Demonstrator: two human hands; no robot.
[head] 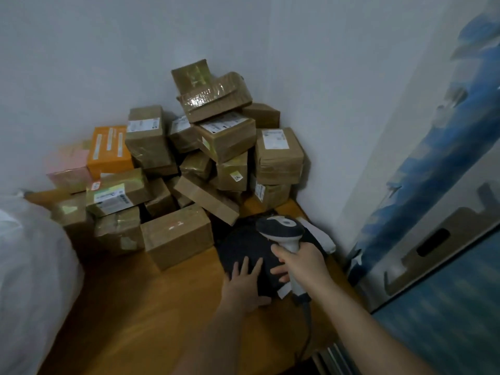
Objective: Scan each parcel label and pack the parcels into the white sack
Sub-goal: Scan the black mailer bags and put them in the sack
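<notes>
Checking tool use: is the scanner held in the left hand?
No. The right hand grips the scanner, while the left hand lies flat on the dark parcel.

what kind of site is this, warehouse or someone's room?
Likely a home room used for small-scale parcel dispatch: taped cardboard parcels heaped on a wooden floor in a plain wall corner, a handheld barcode scanner in the right hand.

Two bare forearms enter from the lower frame; left hand (244, 282) and right hand (303, 263) wear no gloves, sleeves or jewellery
</notes>
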